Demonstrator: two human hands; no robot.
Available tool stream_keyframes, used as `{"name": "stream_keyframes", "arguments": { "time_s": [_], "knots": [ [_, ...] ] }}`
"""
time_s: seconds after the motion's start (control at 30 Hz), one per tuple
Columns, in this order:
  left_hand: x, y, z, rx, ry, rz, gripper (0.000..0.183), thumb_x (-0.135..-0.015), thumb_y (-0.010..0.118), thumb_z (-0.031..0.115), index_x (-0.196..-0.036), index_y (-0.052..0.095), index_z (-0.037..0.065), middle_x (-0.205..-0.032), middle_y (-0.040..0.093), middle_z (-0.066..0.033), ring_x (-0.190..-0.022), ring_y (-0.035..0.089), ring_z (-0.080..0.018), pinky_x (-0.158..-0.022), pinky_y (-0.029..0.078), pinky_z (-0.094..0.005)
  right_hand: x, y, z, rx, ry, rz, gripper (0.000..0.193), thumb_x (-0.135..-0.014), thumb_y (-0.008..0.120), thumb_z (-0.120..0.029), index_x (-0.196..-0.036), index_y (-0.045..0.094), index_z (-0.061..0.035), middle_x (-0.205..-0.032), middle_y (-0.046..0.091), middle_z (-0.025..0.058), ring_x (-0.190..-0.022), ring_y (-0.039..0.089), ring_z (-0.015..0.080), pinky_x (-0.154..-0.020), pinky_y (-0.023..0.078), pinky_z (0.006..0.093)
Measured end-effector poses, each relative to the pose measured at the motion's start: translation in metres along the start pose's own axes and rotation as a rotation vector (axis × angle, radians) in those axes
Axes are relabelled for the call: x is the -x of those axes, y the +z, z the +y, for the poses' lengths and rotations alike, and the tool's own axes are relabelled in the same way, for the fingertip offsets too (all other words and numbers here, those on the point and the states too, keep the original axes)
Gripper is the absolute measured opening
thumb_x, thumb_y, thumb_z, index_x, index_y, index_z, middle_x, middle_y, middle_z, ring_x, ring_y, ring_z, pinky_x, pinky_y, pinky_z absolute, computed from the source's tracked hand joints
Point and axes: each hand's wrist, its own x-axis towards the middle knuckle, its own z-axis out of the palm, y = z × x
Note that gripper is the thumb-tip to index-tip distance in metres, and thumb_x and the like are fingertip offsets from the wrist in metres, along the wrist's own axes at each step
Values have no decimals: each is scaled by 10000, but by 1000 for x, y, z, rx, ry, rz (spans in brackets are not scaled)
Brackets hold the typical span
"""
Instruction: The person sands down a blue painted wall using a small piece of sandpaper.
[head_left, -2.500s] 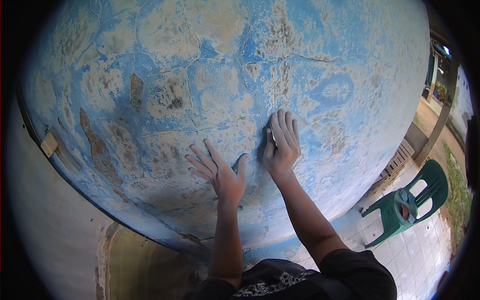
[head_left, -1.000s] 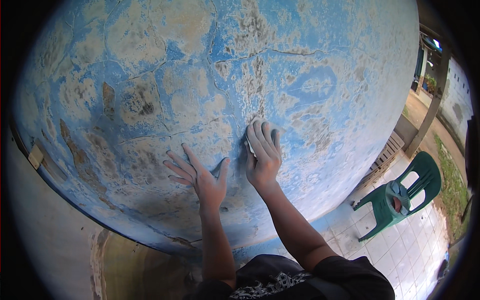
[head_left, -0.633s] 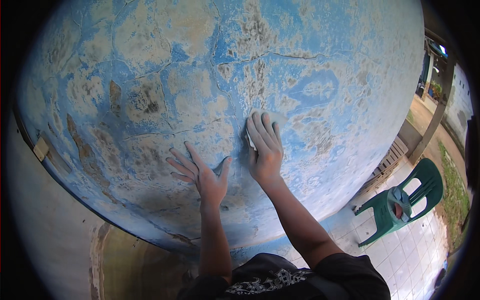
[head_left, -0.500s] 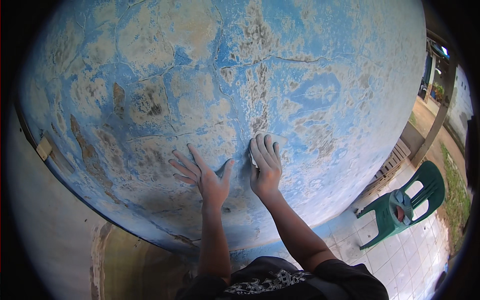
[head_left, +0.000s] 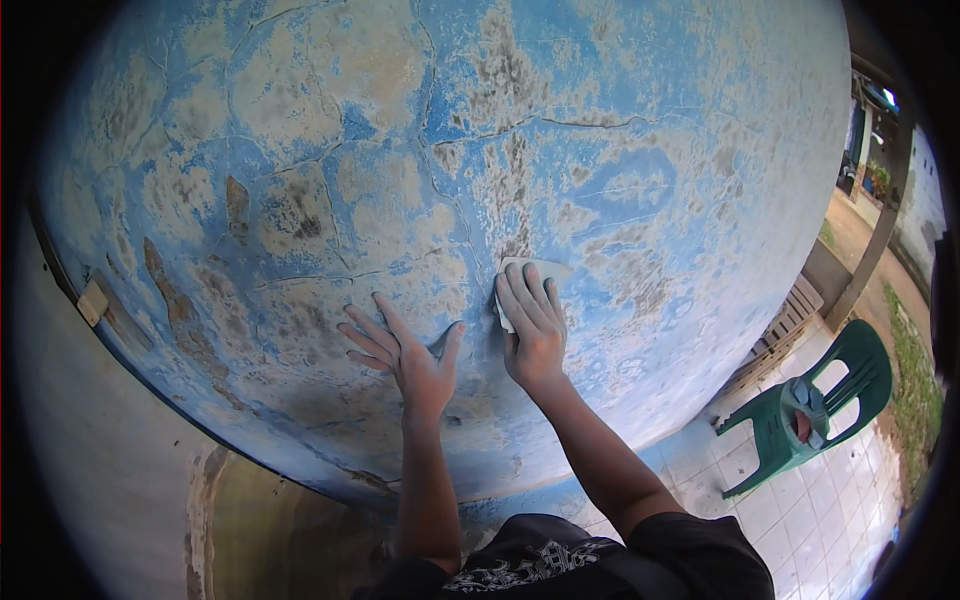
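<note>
In front of me stands a wall (head_left: 390, 80) with worn blue paint, pale patches, dark stains and long cracks. My right hand (head_left: 535, 335) lies over a pale, thin sheet of sandpaper (head_left: 550, 268) and presses it to the wall, fingers close together and pointing up. The sheet's upper edge and left side show past the fingers; the rest is hidden under the hand. Left of it, my left hand (head_left: 423, 372) is spread against the wall with the thumb out, holding nothing. Both hands look dusty.
At the right a green plastic chair (head_left: 872, 372) stands on white floor tiles (head_left: 740, 460), with a clear bag-like bundle (head_left: 803, 418) on its seat. A wooden slatted piece (head_left: 790, 320) leans by the wall's right end. A small pale box (head_left: 93, 303) is fixed at the far left.
My right hand and the sandpaper have slid very slightly up the wall. My left hand stays almost in the same place, still spread.
</note>
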Motion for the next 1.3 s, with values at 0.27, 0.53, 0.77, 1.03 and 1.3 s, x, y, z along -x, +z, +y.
{"name": "stream_keyframes", "arguments": {
  "time_s": [0.27,0.53,0.77,1.03,1.3],
  "knots": [
    [1,0,-3,-30,11,-14,1275,-914,749,630,-1709,-53,37,-1717,-209,-347,-1544,-230,-618,-1106,-58,-869,-98,-17,-26,-47,-86,17,671,-819,630,53,-1475,640,-88,-1561,593,108,-1500,491,347,-1222,380,583],
    [-1,-8,2,-3,5,-18,1253,-927,713,662,-1706,-25,15,-1704,-209,-375,-1535,-269,-610,-1105,-101,-856,-8,-16,4,-19,21,-15,700,-799,623,79,-1478,636,-88,-1564,586,122,-1495,491,366,-1218,394,577],
    [5,-17,2,-45,72,-44,1261,-920,750,600,-1712,-61,47,-1722,-199,-345,-1551,-228,-608,-1140,17,-854,-56,-12,-4,-32,5,106,698,-792,626,96,-1468,642,-76,-1561,583,148,-1494,487,388,-1222,393,571],
    [-2,-28,6,-33,29,-284,1421,-862,833,561,-1645,-185,-48,-1559,-330,-516,-1407,-324,-748,-1078,-28,-890,-42,-21,-12,-31,13,12,706,-785,632,79,-1471,647,-88,-1552,597,132,-1490,498,382,-1218,391,578],
    [0,-17,3,-15,85,-215,1442,-843,852,567,-1646,-176,-47,-1550,-340,-520,-1391,-344,-752,-1037,-56,-909,-92,-11,-24,4,-15,90,644,-817,648,47,-1448,665,-81,-1518,626,134,-1466,532,358,-1220,384,574]
  ]
}}
